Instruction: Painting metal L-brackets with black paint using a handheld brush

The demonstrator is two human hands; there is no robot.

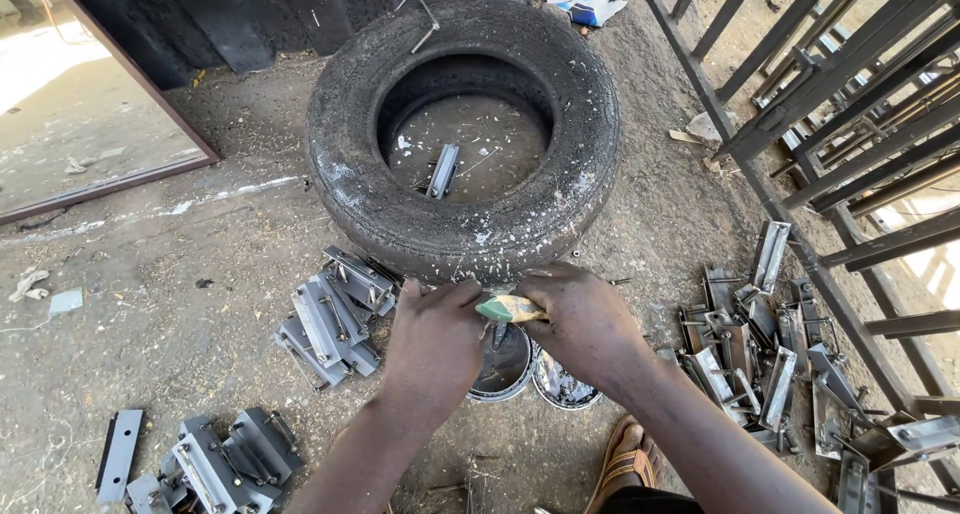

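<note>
while both hands are pinching a small yellow-green wad between them, the left hand and right hand are closing their grip around its two ends, holding it just over the open paint tin and its lid, probably so drips are falling back in. a worn tyre is lying just beyond on the dirt floor, with grey metal brackets piling up on the left and more brackets on the right by the gate frame.
</note>
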